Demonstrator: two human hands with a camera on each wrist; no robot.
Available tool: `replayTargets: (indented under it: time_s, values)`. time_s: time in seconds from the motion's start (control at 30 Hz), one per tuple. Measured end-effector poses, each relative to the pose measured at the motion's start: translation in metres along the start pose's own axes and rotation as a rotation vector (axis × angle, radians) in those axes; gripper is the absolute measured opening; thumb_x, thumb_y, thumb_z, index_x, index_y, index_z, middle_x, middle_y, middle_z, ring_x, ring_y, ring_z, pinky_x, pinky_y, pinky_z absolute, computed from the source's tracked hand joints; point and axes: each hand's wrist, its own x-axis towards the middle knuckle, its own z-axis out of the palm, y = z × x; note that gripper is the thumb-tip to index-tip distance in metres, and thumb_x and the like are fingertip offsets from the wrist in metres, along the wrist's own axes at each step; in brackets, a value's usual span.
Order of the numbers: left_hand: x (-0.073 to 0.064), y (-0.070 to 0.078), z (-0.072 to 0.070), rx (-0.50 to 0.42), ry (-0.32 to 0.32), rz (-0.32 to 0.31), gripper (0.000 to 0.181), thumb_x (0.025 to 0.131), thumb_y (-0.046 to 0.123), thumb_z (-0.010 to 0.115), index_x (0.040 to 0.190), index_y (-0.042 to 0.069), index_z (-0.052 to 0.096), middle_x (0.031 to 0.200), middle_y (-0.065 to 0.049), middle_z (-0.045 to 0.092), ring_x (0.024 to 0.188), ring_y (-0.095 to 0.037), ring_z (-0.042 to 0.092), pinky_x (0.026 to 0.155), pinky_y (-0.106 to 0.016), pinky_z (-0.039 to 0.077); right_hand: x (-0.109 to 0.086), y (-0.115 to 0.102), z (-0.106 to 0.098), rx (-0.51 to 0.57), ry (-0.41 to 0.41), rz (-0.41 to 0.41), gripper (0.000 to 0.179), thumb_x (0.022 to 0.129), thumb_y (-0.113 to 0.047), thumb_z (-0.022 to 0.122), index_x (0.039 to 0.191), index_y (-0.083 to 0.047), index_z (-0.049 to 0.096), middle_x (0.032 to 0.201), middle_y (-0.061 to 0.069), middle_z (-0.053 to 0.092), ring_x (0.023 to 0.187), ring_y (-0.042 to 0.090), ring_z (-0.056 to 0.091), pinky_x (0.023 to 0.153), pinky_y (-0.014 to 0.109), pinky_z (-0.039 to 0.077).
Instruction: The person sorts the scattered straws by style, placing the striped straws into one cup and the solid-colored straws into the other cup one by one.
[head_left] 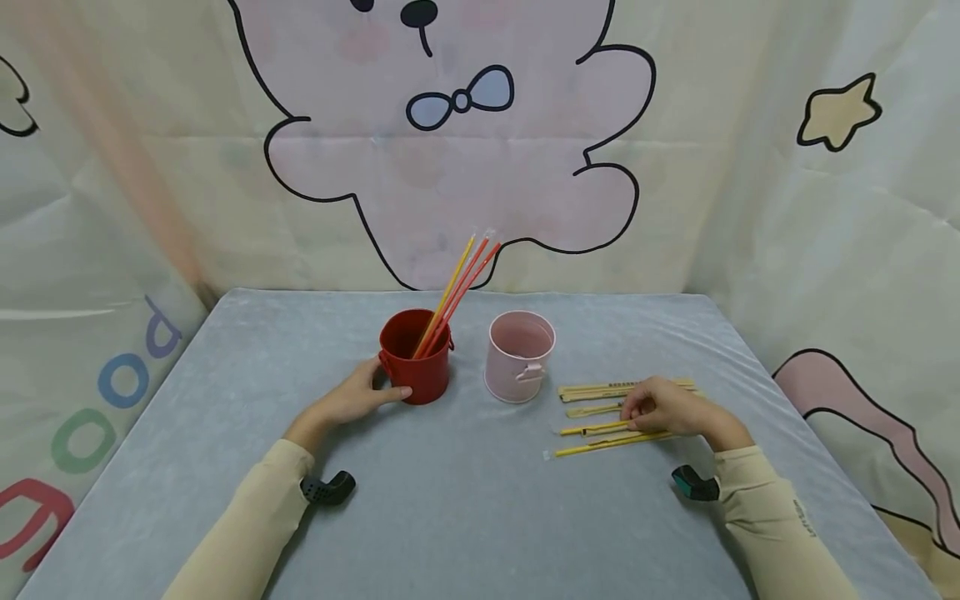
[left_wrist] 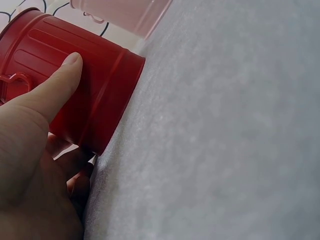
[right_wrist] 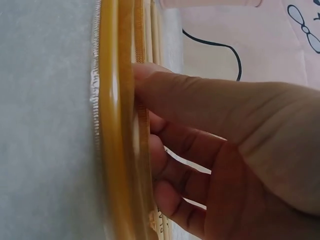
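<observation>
My left hand (head_left: pixel 351 398) holds the red bucket (head_left: pixel 429 385) low on its near left side, thumb across the front wall and the other fingers round the side. One yellow straw (head_left: pixel 454 282) and two red straws (head_left: pixel 480 273), all in clear wrappers, lean out of this bucket. Over at the right, my right hand (head_left: pixel 671 407) pinches a thin yellow-brown straw (right_wrist: pixel 141 120) between thumb and fingers, low over the table. Alongside it runs a thicker yellow straw (right_wrist: pixel 111 100) in a clear wrapper. Paper-wrapped sticks (head_left: pixel 596 390) with dark print lie just behind.
A pink bucket (head_left: pixel 521 379) stands upright between the red bucket and the straws. Grey-blue cloth covers the table (head_left: pixel 450 508). A printed curtain (head_left: pixel 465 183) hangs behind the table's back edge, and further curtains flank both sides.
</observation>
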Motion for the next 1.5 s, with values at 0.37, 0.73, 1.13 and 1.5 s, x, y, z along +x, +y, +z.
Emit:
replayTargets:
  time_s: [0.37,0.73,1.13,1.5]
  values:
    - [-0.001,0.002,-0.002,-0.002,0.000,-0.006,0.074,0.088,0.032,0.070,0.148,0.012,0.033,0.155,-0.009,0.037,0.149,-0.032,0.024,0.121,-0.060,0.018,0.000,0.000,-0.004,0.044,-0.010,0.019,0.008,0.089,-0.006,0.066,0.092,0.001,0.065,0.081,0.017,0.065,0.065,0.006,0.054,0.056,0.026,0.050]
    - [0.000,0.006,-0.001,-0.001,-0.006,-0.028,0.077,0.088,0.034,0.070,0.150,0.013,0.030,0.157,-0.009,0.034,0.150,-0.032,0.021,0.121,-0.060,0.016,-0.003,0.006,-0.008,0.077,0.017,-0.049,0.009,0.089,-0.007,0.066,0.092,0.002,0.064,0.076,0.017,0.064,0.061,0.003,0.052,0.053,0.025,0.048]
    - [-0.001,0.003,-0.001,0.023,-0.001,0.001,0.075,0.089,0.034,0.069,0.149,0.011,0.031,0.155,-0.011,0.036,0.148,-0.035,0.024,0.120,-0.062,0.018,-0.002,-0.007,-0.010,0.004,0.250,-0.066,0.014,0.091,-0.007,0.065,0.102,-0.003,0.069,0.097,0.019,0.070,0.084,0.008,0.063,0.068,0.021,0.053]
    - [-0.002,0.004,0.001,0.020,0.002,0.008,0.075,0.089,0.032,0.069,0.150,0.011,0.030,0.157,-0.011,0.033,0.150,-0.036,0.020,0.120,-0.062,0.016,-0.007,-0.034,-0.010,-0.015,0.429,-0.148,0.022,0.095,-0.007,0.059,0.115,-0.006,0.069,0.107,-0.020,0.067,0.082,0.005,0.056,0.066,0.025,0.042]
